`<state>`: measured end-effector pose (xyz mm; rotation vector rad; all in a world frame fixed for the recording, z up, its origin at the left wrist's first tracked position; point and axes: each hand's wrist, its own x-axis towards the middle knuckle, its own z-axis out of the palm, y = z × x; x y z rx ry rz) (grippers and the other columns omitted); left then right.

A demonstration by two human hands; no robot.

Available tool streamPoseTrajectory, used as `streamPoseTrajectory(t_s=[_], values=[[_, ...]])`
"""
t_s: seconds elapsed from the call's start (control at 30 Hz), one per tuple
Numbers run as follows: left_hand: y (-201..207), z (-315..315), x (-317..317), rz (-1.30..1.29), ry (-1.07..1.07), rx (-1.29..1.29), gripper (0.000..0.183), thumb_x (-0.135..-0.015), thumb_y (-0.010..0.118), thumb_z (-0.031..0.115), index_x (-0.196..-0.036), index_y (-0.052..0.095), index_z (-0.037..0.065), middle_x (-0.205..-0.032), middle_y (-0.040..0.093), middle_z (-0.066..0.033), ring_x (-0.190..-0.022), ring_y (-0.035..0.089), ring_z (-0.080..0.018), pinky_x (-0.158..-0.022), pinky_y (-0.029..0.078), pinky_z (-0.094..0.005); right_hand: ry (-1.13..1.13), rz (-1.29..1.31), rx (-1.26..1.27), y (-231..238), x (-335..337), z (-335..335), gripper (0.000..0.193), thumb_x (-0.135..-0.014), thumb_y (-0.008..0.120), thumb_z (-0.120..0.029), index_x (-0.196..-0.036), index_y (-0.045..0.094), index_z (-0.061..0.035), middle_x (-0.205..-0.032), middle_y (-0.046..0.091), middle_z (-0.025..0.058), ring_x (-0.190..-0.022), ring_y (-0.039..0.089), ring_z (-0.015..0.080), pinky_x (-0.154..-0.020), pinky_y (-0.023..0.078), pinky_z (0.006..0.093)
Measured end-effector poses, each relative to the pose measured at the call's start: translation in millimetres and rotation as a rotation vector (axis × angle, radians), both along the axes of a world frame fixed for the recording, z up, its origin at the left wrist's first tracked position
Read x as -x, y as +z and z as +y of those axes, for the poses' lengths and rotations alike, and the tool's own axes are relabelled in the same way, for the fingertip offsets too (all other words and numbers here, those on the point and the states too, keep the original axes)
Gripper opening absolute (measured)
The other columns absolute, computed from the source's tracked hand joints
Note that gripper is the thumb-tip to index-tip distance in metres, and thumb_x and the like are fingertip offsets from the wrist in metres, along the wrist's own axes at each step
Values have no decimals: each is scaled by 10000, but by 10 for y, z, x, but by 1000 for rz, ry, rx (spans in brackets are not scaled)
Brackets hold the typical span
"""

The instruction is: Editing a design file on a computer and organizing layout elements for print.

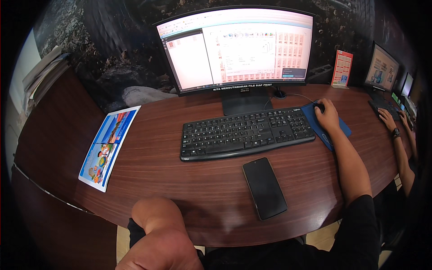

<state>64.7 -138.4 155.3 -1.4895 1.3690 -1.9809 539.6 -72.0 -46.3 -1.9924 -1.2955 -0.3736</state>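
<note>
My right hand (328, 115) rests over a black computer mouse (319, 107), its fingers curved round it, on a blue mouse pad (340, 129). Directly left of the pad lies a black keyboard (247, 132), untouched. My left arm (159, 220) is bent, its elbow on the front edge of the desk and its forearm rising close to the camera. The left hand itself is out of sight. Between the two arms a dark smartphone (264, 189) lies flat, screen up and black.
A curved monitor (245, 49) glows behind the keyboard. A colourful printed sheet (109, 148) lies on the wooden desk (148, 166) at left; papers (42, 78) are stacked beyond a partition. A red-and-white desk calendar (342, 69) stands at right, near another monitor (382, 69) and a co-worker's hands (387, 119).
</note>
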Motion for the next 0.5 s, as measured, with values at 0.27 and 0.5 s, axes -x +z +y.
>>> streamPoseTrajectory(t_s=[0.27, 0.5], values=[[-14, -10, -14, -30, 15, 10, 188, -964, 555, 80, -784, 597, 45, -725, 585, 55, -656, 601, -42, -624, 526, -188, 25, 16, -2, 17, 12, -7, 252, -867, 683, -182, -1071, 644, -40, -1152, 644, 161, -1106, 627, 377, -951, 495, 449], [18, 14, -21, 4, -39, -48, 176, -961, 562, 73, -791, 598, 45, -738, 586, 57, -668, 600, -41, -629, 521, -185, 24, 8, 2, 18, 14, -1, 239, -867, 681, -175, -1063, 647, -42, -1137, 643, 159, -1103, 623, 386, -950, 494, 457]])
